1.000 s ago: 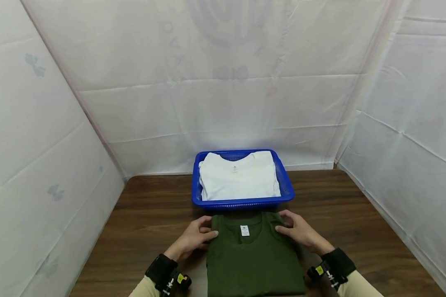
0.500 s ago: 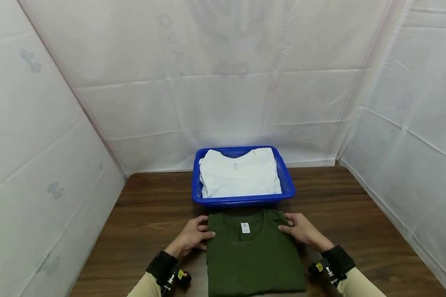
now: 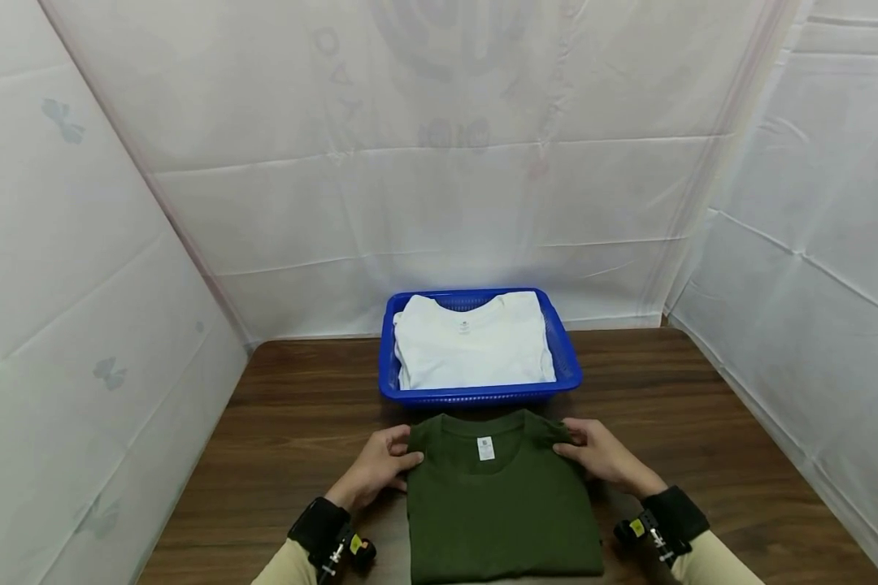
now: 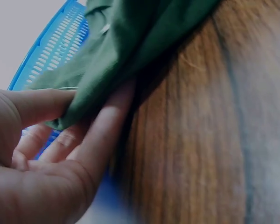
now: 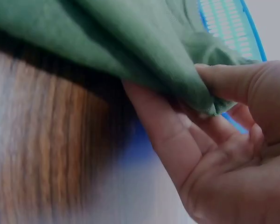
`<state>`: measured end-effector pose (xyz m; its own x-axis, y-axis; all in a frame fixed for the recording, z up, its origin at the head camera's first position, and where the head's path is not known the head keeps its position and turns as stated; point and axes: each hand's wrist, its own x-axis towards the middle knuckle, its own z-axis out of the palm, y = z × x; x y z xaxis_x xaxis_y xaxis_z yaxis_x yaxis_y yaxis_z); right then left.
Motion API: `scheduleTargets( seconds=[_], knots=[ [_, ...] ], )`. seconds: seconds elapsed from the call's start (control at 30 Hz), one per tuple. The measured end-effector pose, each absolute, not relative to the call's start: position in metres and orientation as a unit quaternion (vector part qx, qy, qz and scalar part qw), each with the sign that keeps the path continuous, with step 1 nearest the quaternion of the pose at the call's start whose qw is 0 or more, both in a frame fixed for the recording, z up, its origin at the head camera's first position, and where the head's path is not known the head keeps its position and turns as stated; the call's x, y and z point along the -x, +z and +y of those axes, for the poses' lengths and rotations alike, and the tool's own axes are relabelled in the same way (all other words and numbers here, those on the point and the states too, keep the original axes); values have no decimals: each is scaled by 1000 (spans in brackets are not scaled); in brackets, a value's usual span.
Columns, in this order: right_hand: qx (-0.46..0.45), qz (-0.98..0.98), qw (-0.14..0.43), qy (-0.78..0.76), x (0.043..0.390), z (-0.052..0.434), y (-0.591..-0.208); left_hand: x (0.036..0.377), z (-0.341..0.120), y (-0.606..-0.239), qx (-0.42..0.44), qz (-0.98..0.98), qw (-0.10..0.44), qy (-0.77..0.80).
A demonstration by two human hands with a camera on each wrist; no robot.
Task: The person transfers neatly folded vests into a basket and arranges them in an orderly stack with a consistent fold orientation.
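Sleeves in a pale cream cloth are showing at the near edge of the head view, each ending in a black wrist strap, two straps in all. One folded green shirt [image 3: 499, 504] is lying flat on the brown wooden worktop [image 3: 285, 422] directly in front of the person, its long axis running from the person away toward the far wall, its collar and small white neck label [image 3: 486, 448] pointing away. Both hands are working at the far corners of it. One left hand [image 3: 379, 469] is pinching the far left corner, thumb on top of the cloth and fingers [image 4: 100, 135] underneath, as the left wrist view is showing. One right hand [image 3: 601, 457] is gripping the far right corner the same way, thumb pressing down on the bunched fabric and fingers [image 5: 163, 130] curling beneath it. The corners are being held slightly off the wood while the rest of the shirt is resting on it.

Just beyond the collar, near but apart from it, one blue plastic basket [image 3: 565, 357] is standing on the worktop. One folded white shirt [image 3: 471, 345] is lying inside it, filling it, its collar likewise pointing to the far wall. White sheeting [image 3: 439, 187] is hanging behind and to both sides of the worktop.
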<state>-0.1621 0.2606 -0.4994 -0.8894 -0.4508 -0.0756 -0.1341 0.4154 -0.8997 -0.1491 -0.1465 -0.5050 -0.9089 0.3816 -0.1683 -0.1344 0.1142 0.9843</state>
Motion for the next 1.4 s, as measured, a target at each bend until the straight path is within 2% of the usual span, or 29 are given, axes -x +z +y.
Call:
scheduleTargets(
  seconds=[0.27, 0.5, 1.1, 1.4],
  knots=[
    [206, 803, 173, -532, 159, 268, -498, 150, -151, -505, -150, 713, 191, 658],
    [224, 789, 168, -547, 158, 270, -490, 150, -156, -502, -155, 697, 187, 674],
    [237, 759, 158, -585, 158, 275, -454, 144, -162, -464, -158, 680, 174, 694],
    [272, 776, 105, -559, 164, 275, -419, 147, -164, -428, -173, 689, 147, 689]
  ],
)
